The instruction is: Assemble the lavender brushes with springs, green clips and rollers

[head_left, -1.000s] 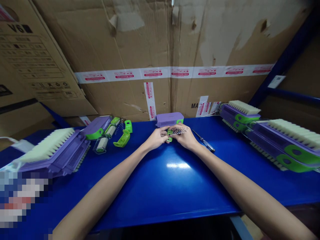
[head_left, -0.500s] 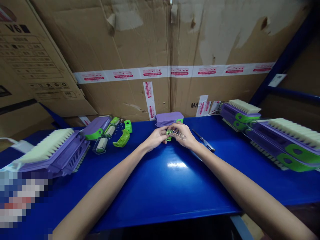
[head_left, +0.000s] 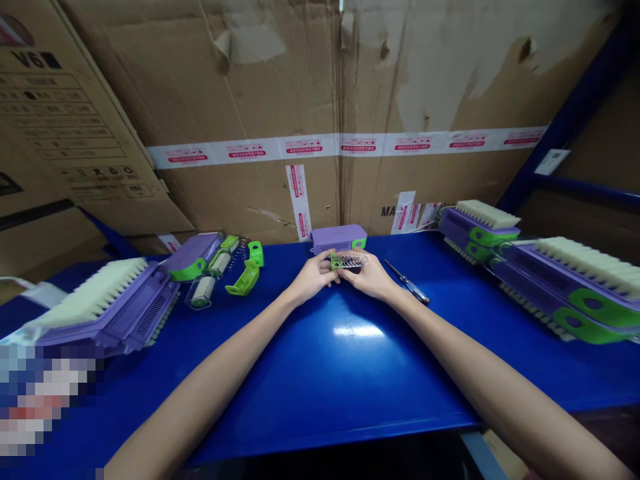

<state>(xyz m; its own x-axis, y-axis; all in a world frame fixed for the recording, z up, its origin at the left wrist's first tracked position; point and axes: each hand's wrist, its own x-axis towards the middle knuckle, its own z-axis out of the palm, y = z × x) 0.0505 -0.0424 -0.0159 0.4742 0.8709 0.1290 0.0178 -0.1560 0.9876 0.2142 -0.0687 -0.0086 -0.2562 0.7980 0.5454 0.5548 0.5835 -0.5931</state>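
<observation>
Between my two hands is a metal coil spring (head_left: 354, 261) with a small green plastic part (head_left: 336, 263) at its left end. The fingers of my left hand (head_left: 315, 277) close on the green part. My right hand (head_left: 371, 275) is closed around the spring, which lies roughly level above the table. Just behind them stands a purple case with a green end (head_left: 339, 237). To the right of my right hand a screwdriver (head_left: 407, 283) lies on the blue table (head_left: 300, 373).
Left of my hands lie loose green end pieces (head_left: 244, 277), springs (head_left: 240, 253), clear-cased parts (head_left: 204, 290) and a purple body (head_left: 195, 255). Purple brush units with cream bristles stand at the left (head_left: 115, 307) and right (head_left: 575, 287). Cardboard (head_left: 250, 193) walls the back.
The spring has turned from slanting down to the right to lying nearly level. My fingers have shifted their grip on it and on the green part.
</observation>
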